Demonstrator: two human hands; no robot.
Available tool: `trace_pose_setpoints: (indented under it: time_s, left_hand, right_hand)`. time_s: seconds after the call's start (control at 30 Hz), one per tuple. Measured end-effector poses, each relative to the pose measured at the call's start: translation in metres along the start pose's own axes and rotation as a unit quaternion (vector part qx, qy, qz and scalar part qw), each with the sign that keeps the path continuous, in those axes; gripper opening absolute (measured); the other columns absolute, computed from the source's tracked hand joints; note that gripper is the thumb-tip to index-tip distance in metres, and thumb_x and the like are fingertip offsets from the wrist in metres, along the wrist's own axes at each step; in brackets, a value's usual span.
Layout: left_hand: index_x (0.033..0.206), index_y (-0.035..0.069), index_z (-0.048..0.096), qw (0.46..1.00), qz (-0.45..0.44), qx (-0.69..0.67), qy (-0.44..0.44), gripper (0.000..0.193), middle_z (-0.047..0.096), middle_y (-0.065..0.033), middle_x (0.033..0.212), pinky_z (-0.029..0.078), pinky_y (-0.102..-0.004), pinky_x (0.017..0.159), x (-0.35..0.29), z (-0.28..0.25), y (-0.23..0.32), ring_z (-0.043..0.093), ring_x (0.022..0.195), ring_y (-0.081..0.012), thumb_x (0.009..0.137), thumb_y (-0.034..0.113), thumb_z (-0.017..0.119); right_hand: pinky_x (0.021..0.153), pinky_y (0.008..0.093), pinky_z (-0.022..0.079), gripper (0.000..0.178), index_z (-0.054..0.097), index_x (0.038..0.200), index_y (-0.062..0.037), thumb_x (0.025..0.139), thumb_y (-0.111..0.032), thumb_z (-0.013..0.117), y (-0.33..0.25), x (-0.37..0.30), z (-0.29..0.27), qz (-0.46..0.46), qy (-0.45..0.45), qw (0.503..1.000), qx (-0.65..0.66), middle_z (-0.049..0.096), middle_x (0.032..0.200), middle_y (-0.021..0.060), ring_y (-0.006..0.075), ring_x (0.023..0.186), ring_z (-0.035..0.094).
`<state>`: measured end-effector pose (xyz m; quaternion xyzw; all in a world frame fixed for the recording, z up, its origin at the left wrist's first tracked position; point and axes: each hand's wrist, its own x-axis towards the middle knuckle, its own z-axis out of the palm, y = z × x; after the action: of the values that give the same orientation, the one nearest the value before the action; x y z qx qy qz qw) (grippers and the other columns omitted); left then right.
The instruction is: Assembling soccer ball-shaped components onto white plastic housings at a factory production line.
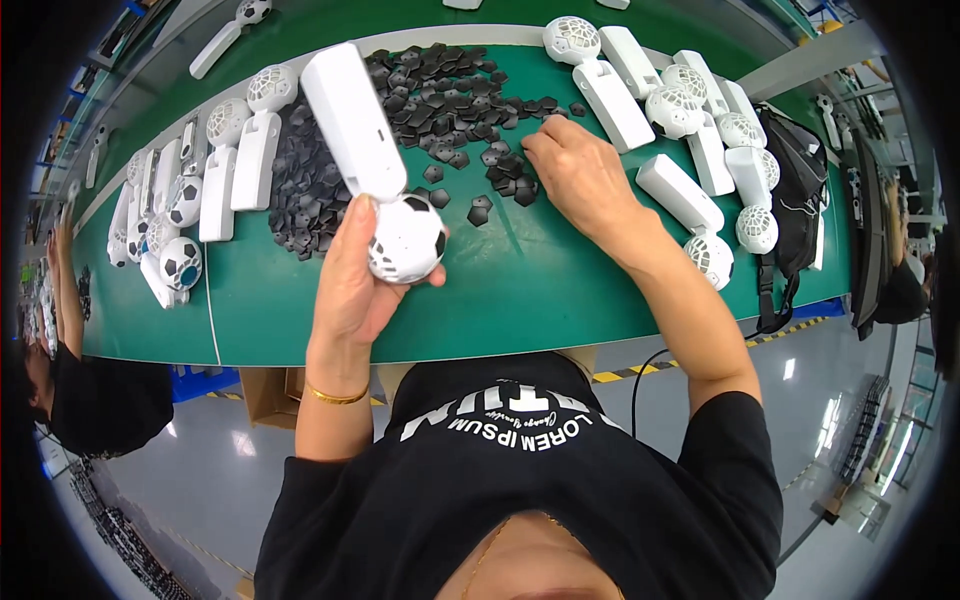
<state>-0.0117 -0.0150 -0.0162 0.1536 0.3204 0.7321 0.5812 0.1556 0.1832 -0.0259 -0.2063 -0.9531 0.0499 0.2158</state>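
Two hands work over a green bench (520,300). Far left of the left hand's fingers, a row of about eight white handheld fans (215,170) lies on the bench, some with ball heads patched black. The left hand (355,280) holds one white fan (375,160) by its round ball-patterned head, fingers curled and pressed around the head, handle tilted up and away. Behind and between both hands spreads a pile of black pentagon pieces (440,90), too many to count. The right hand (585,180) rests at the pile's right edge, fingers bent together on the pieces; whether they pinch one is hidden. Right of those fingers lie about eight more plain white fans (690,130), then a black bag (800,190) at the bench's edge.
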Motion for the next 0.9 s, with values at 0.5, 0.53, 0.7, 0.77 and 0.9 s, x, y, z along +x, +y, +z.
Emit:
trace_pose_setpoints:
  time_s: [0.5,0.53,0.7,0.77,0.9]
  left_hand:
    - [0.128,0.004,0.044,0.990,0.073,0.109,0.052,0.037,0.062,-0.0078,0.100,0.058,-0.0325,0.067,-0.001,0.020,-0.017,0.065,0.083,-0.0154,0.102,0.030,0.043]
    - [0.128,0.004,0.044,0.990,0.076,0.110,0.048,0.037,0.062,-0.0076,0.100,0.057,-0.0320,0.067,0.000,0.020,-0.017,0.064,0.083,-0.0148,0.102,0.029,0.043]
    - [0.128,0.004,0.044,0.989,0.083,0.118,0.045,0.035,0.061,-0.0065,0.103,0.055,-0.0290,0.070,-0.004,0.020,-0.017,0.062,0.084,-0.0121,0.102,0.027,0.043]
    - [0.128,0.004,0.044,0.988,0.083,0.120,0.045,0.035,0.061,-0.0061,0.104,0.054,-0.0280,0.072,-0.004,0.020,-0.018,0.062,0.086,-0.0113,0.102,0.026,0.043]
    - [0.129,0.002,0.044,0.979,0.109,0.146,0.090,0.037,0.059,-0.0055,0.108,0.051,-0.0263,0.078,-0.008,0.023,-0.025,0.060,0.092,-0.0108,0.101,0.026,0.045]
  right_hand:
    - [0.056,0.0190,0.045,0.011,0.065,0.095,0.0007,0.088,-0.007,0.065,-0.077,-0.006,-0.041,0.219,-0.043,0.749,0.623,0.061,0.080,0.0027,0.0069,0.068,0.057]
    - [0.056,0.0190,0.045,0.011,0.065,0.095,0.0007,0.088,-0.007,0.065,-0.086,-0.007,-0.038,0.220,-0.044,0.748,0.625,0.061,0.080,0.0027,0.0069,0.068,0.057]
    - [0.063,0.0201,0.050,0.008,0.063,0.093,0.0008,0.087,-0.002,0.066,-0.101,-0.011,-0.022,0.180,-0.030,0.782,0.596,0.061,0.085,0.0022,0.0074,0.073,0.061]
    - [0.064,0.0202,0.051,0.009,0.060,0.093,0.0006,0.087,-0.002,0.066,-0.101,-0.011,-0.020,0.192,-0.034,0.771,0.607,0.060,0.086,0.0023,0.0075,0.074,0.061]
    - [0.062,0.0206,0.051,0.013,0.055,0.091,-0.0003,0.086,-0.004,0.067,-0.103,-0.016,-0.014,0.217,-0.045,0.734,0.642,0.060,0.084,0.0026,0.0073,0.074,0.061]
